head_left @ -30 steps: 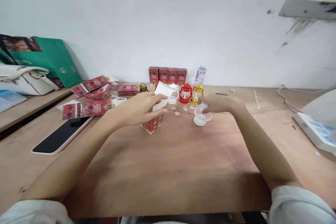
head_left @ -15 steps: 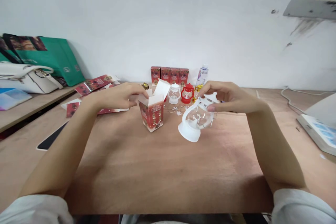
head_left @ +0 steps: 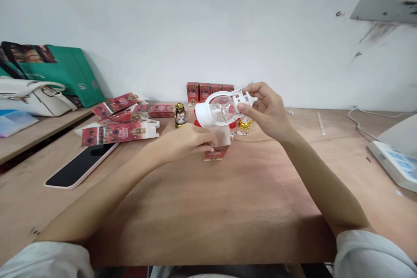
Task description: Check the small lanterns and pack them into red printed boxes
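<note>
My right hand (head_left: 269,110) grips a white toy lantern (head_left: 223,108) with a clear globe, held tilted on its side above the table. Its base points left, over the open top of a small red box (head_left: 216,151). My left hand (head_left: 187,141) is wrapped round that red box and holds it upright on the wooden table (head_left: 228,200). The box is mostly hidden behind my fingers and the lantern.
A row of red boxes (head_left: 208,91) stands at the wall. A small dark-gold lantern (head_left: 179,115) and a gold lantern (head_left: 245,123) sit nearby. Flat red cartons (head_left: 119,130) and a phone (head_left: 81,166) lie left. Bags (head_left: 48,78) rest far left, a white device (head_left: 394,160) right.
My right hand has lifted the white lantern and swung it left, over the red box. My left hand went from the box's flaps to gripping its side; the box now stands further right.
</note>
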`<state>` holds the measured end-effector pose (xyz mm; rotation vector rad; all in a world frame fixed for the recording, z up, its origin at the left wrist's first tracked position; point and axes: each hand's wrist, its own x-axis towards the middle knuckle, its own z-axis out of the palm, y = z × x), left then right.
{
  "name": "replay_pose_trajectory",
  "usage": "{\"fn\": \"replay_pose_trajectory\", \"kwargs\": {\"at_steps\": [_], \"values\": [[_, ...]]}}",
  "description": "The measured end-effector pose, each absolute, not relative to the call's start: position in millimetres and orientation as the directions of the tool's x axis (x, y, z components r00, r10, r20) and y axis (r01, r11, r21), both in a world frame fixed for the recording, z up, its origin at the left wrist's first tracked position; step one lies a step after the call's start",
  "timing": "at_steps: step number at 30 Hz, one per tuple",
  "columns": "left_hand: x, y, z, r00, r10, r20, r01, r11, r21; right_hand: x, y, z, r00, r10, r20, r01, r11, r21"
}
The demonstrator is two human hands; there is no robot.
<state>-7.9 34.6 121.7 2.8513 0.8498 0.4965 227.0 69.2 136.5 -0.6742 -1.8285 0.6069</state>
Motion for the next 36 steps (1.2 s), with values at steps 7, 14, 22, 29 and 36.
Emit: {"fn": "replay_pose_trajectory", "kwargs": {"at_steps": [7, 14, 22, 29, 36], "values": [[-9, 35, 122, 0.727, 0.637, 0.257, 0.592, -0.771, 0.234, 240, 62, 147, -0.251, 0.715, 0.652, 0.23, 0.699, -0.678], [-6, 31, 123, 0.694, 0.644, 0.322, 0.567, -0.765, 0.306, 248, 58, 153, -0.245, 0.721, 0.648, 0.282, 0.693, -0.664], [3, 20, 126, 0.688, 0.631, 0.358, 0.473, -0.765, 0.438, 249, 43, 158, -0.352, 0.735, 0.58, 0.427, 0.677, -0.599], [3, 24, 125, 0.741, 0.605, 0.292, 0.352, -0.72, 0.598, 236, 43, 149, -0.431, 0.75, 0.502, 0.539, 0.66, -0.523], [15, 41, 87, 0.494, 0.708, 0.505, 0.454, -0.706, 0.544, 223, 51, 136, -0.516, 0.771, 0.373, 0.594, 0.636, -0.492]]}}
